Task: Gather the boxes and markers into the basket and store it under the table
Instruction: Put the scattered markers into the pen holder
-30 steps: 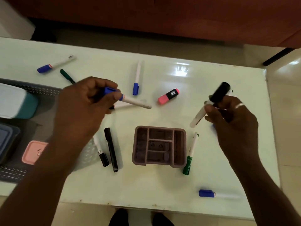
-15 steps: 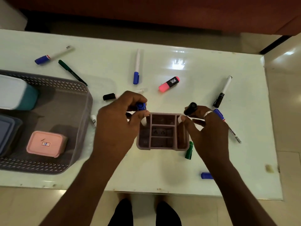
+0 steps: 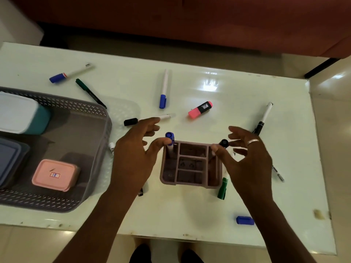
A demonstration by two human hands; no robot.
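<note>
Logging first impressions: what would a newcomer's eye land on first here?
The left hand and right hand hover open on either side of a brown organizer mid-table, with a blue-capped marker and a black-capped marker standing in its far corners. At left, a grey basket holds a pink box.

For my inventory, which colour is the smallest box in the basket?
The smallest box is pink; head view.

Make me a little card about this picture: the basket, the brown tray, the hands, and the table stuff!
Basket: grey basket holds pink box, teal box, blue-grey box.
Tray: organizer tray has blue-capped marker upright in left slot, black-capped marker upright in right slot.
Hands: left hand open by the blue-capped marker; right hand open by the black-capped marker.
Loose: loose markers and one pink highlighter on the table.
</note>
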